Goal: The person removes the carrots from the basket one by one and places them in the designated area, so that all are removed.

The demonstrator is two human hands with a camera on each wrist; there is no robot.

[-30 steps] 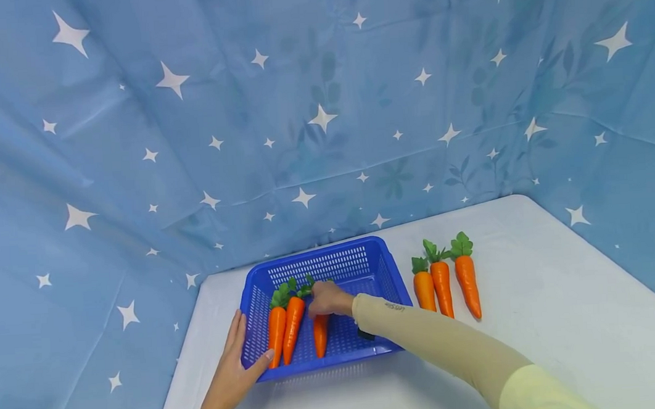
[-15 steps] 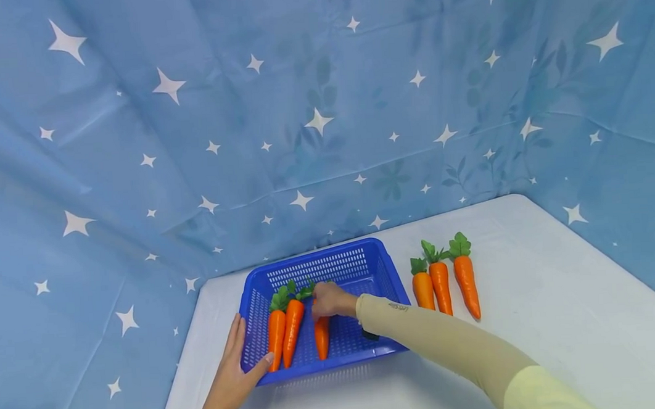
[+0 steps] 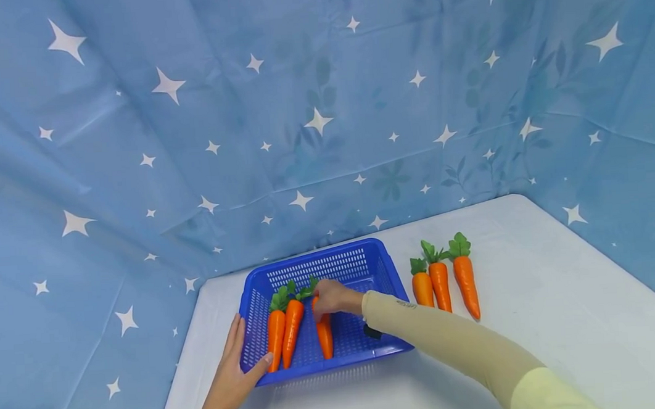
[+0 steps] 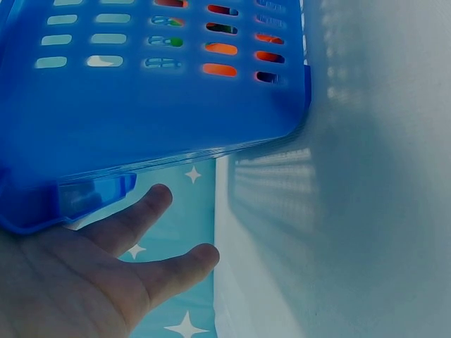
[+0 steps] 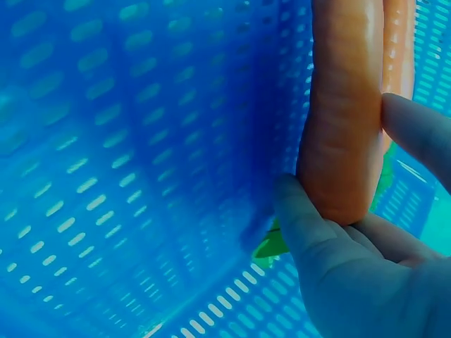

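A blue plastic basket (image 3: 319, 252) with slotted walls stands on the white table. My left hand (image 3: 228, 376) holds its near left corner, thumb over the front rim and fingers along the outside of the left wall. In the left wrist view, two fingers of the left hand (image 4: 134, 260) stretch out straight below the rim. Inside the basket, my right hand (image 3: 335, 298) grips a carrot (image 3: 325, 339) near its leafy top, its tip toward the front wall. Left of it lie a carrot (image 3: 276, 337) and another carrot (image 3: 293, 330), side by side, leaves toward the back.
On the table (image 3: 531, 280), right of the basket, lie an orange carrot (image 3: 423, 289), a second carrot (image 3: 441, 285) and a third carrot (image 3: 466, 284), leaves pointing away. The right sleeve (image 3: 451, 340) crosses the basket's right rim. A blue starry curtain (image 3: 302, 138) hangs behind the table.
The right hand has shifted slightly to the right within the basket, and the tip of its carrot has swung a little right. The left hand stays at the corner.
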